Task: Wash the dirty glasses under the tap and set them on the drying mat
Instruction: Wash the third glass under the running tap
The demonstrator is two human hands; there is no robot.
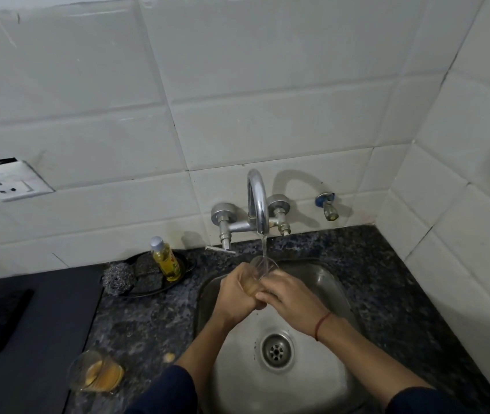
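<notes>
A clear glass is held over the steel sink, its mouth tilted toward the tap. Water runs from the spout into the glass. My left hand wraps around the glass body from the left. My right hand grips its base and side from the right, with a red thread on the wrist. A second glass with brown liquid in it stands on the counter at the lower left, beside the dark drying mat.
A black tray behind the sink's left holds a yellow soap bottle, a steel scrubber and dark sponges. The drain sits mid-sink. A small side tap and a wall socket are on the tiles.
</notes>
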